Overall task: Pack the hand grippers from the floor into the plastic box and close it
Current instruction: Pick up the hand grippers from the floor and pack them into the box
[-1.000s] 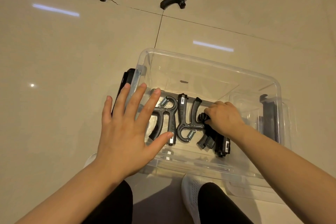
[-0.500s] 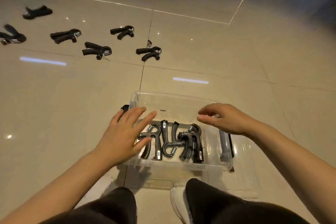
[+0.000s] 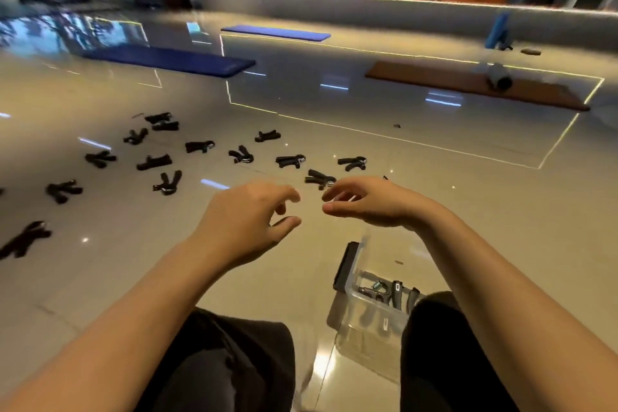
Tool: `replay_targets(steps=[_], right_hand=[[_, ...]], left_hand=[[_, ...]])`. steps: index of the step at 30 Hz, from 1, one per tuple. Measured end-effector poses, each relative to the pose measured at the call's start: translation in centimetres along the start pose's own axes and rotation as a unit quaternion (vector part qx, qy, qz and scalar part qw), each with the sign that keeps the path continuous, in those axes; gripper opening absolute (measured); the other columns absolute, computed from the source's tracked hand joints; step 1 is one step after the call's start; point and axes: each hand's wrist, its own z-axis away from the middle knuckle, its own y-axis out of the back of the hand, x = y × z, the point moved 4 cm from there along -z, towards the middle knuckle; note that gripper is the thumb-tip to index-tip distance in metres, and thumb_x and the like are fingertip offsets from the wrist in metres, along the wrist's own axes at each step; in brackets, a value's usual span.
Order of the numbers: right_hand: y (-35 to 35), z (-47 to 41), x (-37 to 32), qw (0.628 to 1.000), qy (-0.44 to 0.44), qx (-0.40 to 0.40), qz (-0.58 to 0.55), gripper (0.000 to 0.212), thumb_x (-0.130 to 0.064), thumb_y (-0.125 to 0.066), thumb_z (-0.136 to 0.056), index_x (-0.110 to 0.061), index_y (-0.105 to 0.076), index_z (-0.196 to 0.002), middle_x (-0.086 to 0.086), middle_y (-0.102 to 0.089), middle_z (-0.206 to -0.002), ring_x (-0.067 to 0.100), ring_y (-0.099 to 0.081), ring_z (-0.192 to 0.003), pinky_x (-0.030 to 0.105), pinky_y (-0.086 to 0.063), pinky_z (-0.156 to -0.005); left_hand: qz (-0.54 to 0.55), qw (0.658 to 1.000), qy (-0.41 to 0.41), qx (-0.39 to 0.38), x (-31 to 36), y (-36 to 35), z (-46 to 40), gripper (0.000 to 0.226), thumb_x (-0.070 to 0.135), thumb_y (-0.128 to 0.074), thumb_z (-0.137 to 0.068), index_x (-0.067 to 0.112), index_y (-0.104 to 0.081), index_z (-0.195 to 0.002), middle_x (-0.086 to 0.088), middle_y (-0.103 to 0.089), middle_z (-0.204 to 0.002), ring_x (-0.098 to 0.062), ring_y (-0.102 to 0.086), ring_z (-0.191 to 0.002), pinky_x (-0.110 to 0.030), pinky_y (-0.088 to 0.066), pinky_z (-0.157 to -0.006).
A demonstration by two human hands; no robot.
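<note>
Plastic box [image 3: 364, 303] open on the floor [image 3: 434, 177], a few hand grippers [image 3: 389, 291] inside.
Beyond the box, many loose grippers [image 3: 290, 160] lie scattered; left hand [image 3: 249, 217] and right hand [image 3: 371, 202] hover above it, fingers curled, empty.

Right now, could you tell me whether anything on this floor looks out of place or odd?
Yes: many black hand grippers, such as one just beyond the empty right hand, lie scattered across the tiles at mixed angles, unpacked. The plastic box holds only a few and has no lid on. The left hand is empty too. Nothing looks broken or spilled.
</note>
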Motion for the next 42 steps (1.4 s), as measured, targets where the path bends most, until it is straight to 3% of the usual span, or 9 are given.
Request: replay_targets(steps=[7,12,14,17,27,31,35,39,42], right_hand=[[-8.1,-7.1,-10.3,0.995,0.058,0.009,0.086,0.032,-0.04,-0.058,-0.09,-0.022,-0.06,-0.116,-0.002,-0.063,-0.117,0.007,-0.054,-0.095,0.022,-0.045,-0.079],[-12.3,-12.4,-17.7,0.984,0.106,-0.024,0.141,0.033,-0.042,-0.058,-0.089,-0.023,-0.059,-0.117,-0.002,-0.062,-0.117,0.012,-0.058,-0.1,0.028,-0.049,-0.084],[-12.6,-13.7,-19.8,0.977,0.123,-0.034,0.171,0.035,-0.043,-0.058,-0.089,-0.025,-0.058,-0.119,-0.003,-0.061,-0.118,0.013,-0.058,-0.102,0.032,-0.05,-0.087],[-12.1,-14.8,-20.1,0.974,0.132,-0.03,0.184,0.035,-0.042,-0.058,-0.089,-0.025,-0.057,-0.119,-0.004,-0.061,-0.118,0.011,-0.058,-0.101,0.03,-0.05,-0.086],[-10.6,-22.1,-15.7,0.982,0.077,-0.02,0.172,0.044,-0.044,-0.06,-0.087,-0.026,-0.052,-0.126,-0.002,-0.053,-0.129,0.016,-0.051,-0.112,0.03,-0.044,-0.09],[-10.0,-23.6,-12.4,0.977,0.03,-0.091,0.189,0.048,-0.042,-0.063,-0.086,-0.026,-0.05,-0.13,-0.001,-0.05,-0.132,0.018,-0.048,-0.117,0.03,-0.04,-0.092],[-7.5,-24.7,-9.1,0.977,-0.07,-0.1,0.177,0.058,-0.04,-0.064,-0.086,-0.023,-0.043,-0.137,0.002,-0.047,-0.138,0.023,-0.046,-0.123,0.033,-0.039,-0.096],[-6.8,-27.3,-9.6,0.985,-0.07,-0.061,0.142,0.061,-0.037,-0.065,-0.085,-0.024,-0.04,-0.139,0.002,-0.046,-0.139,0.023,-0.045,-0.123,0.033,-0.039,-0.095],[-6.9,-29.0,-9.8,0.987,-0.07,-0.06,0.13,0.057,-0.031,-0.066,-0.086,-0.026,-0.041,-0.138,0.001,-0.046,-0.139,0.022,-0.045,-0.123,0.034,-0.039,-0.096]], left_hand=[[-0.028,0.989,0.146,0.007,-10.7,2.3,9.0,0.042,0.053,-0.052,-0.087,0.04,-0.047,-0.127,0.017,-0.058,-0.11,-0.009,-0.054,-0.105,-0.035,-0.049,-0.086],[0.025,0.948,0.318,0.004,-22.0,4.4,16.6,0.034,0.045,-0.06,-0.084,0.032,-0.056,-0.115,0.018,-0.053,-0.088,-0.006,-0.055,-0.084,-0.035,-0.053,-0.077],[0.048,0.939,0.34,0.029,-24.3,4.9,16.5,0.031,0.044,-0.061,-0.084,0.031,-0.059,-0.111,0.018,-0.054,-0.087,-0.006,-0.056,-0.084,-0.036,-0.053,-0.078],[0.064,0.942,0.324,0.068,-25.6,5.2,14.4,0.028,0.044,-0.062,-0.083,0.033,-0.06,-0.109,0.018,-0.055,-0.087,-0.006,-0.056,-0.084,-0.038,-0.053,-0.078],[0.009,0.967,0.253,-0.044,-30.2,0.8,9.3,0.033,0.049,-0.056,-0.086,0.038,-0.053,-0.117,0.022,-0.05,-0.098,0.0,-0.05,-0.092,-0.031,-0.05,-0.083],[0.021,0.971,0.226,-0.08,-30.6,-1.2,5.3,0.033,0.048,-0.056,-0.086,0.038,-0.052,-0.118,0.022,-0.05,-0.1,0.0,-0.05,-0.093,-0.029,-0.05,-0.082],[0.067,0.981,0.169,-0.065,-28.2,-1.5,0.1,0.036,0.046,-0.057,-0.086,0.037,-0.052,-0.12,0.021,-0.049,-0.102,0.0,-0.049,-0.096,-0.027,-0.048,-0.084],[0.087,0.993,0.07,-0.031,-25.5,-0.3,-3.8,0.042,0.054,-0.053,-0.084,0.042,-0.047,-0.124,0.025,-0.045,-0.106,0.003,-0.046,-0.103,-0.024,-0.044,-0.089],[0.09,0.993,0.058,-0.046,-26.6,-1.3,-4.9,0.044,0.054,-0.052,-0.085,0.04,-0.045,-0.126,0.024,-0.047,-0.11,0.002,-0.046,-0.106,-0.024,-0.043,-0.092]])
